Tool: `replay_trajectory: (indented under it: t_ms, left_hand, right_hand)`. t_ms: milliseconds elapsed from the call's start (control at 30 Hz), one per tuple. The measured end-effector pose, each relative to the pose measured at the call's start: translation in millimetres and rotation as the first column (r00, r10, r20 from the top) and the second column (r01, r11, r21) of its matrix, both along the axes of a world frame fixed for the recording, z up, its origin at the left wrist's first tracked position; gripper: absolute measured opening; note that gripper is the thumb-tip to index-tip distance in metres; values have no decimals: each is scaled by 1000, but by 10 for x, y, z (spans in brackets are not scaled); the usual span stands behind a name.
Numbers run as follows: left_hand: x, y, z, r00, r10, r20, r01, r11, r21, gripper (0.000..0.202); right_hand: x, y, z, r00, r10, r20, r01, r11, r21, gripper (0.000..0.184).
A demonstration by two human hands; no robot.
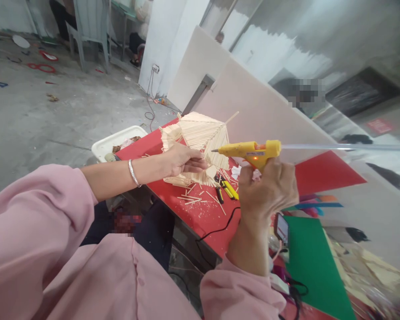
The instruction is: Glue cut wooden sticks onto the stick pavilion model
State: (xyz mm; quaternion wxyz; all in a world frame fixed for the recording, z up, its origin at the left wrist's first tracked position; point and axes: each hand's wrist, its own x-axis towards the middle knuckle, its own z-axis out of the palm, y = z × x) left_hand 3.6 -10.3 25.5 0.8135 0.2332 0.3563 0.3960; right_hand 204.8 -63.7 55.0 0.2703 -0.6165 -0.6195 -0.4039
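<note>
My right hand (268, 189) grips a yellow hot glue gun (240, 150), its orange light lit and its nozzle pointing left. A long clear glue stick (333, 147) sticks out of its back. Just left of the nozzle is my left hand (186, 161), its fingers curled together; whatever they pinch, if anything, is too small to make out. Behind and below that hand sits a leaf-like structure of pale wooden sticks (200, 129), partly hidden by it. Loose sticks (190, 198) and yellow-black cutters (229, 189) lie in front of it.
The red table (200, 220) carries a black cord (220, 229), crumpled white paper (235, 172), a phone (282, 229) and a green board (315, 262). A white partition (256, 95) borders its far side. Beyond the left edge stands a white bin (98, 148).
</note>
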Motion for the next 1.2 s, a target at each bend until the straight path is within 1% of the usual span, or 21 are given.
replay_trajectory:
  t_ms: [200, 367, 500, 633, 800, 867, 1000, 1100, 1200]
  left_hand:
    - [-1, 2, 18, 999, -9, -36, 9, 1000, -1, 15]
    - [4, 42, -56, 1000, -17, -2, 17, 1000, 22, 11]
    - [3, 57, -102, 999, -42, 17, 41, 998, 48, 13]
    - [4, 51, -84, 999, -39, 19, 39, 999, 36, 20]
    - [8, 20, -22, 1000, -14, 16, 14, 1000, 11, 13]
    - [7, 8, -9, 1000, -6, 7, 6, 1000, 7, 14]
    - [1, 8, -27, 1000, -16, 12, 16, 999, 32, 20]
    - [1, 30, -59, 999, -31, 35, 29, 998, 59, 18]
    - [5, 56, -82, 999, -28, 36, 27, 999, 41, 14]
  right_hand:
    - [-18, 20, -25, 1000, -1, -18, 1, 1000, -21, 36]
    - [-23, 33, -27, 1000, 6, -11, -6, 1000, -6, 36]
    - [-34, 25, -19, 1000, 10, -7, -10, 1000, -1, 34]
    - [-46, 25, -6, 1000, 0, -6, 0, 1000, -10, 37]
    - [-75, 23, 14, 1000, -6, -24, 6, 1000, -30, 36]
    - [-87, 19, 21, 999, -10, -31, 9, 999, -36, 36]
    - [-94, 34, 22, 999, -25, -43, 24, 999, -39, 38]
    - [-83, 78, 5, 999, -16, -42, 14, 1000, -25, 39]
    - [-73, 141, -24, 998, -11, -55, 11, 1000, -7, 39]
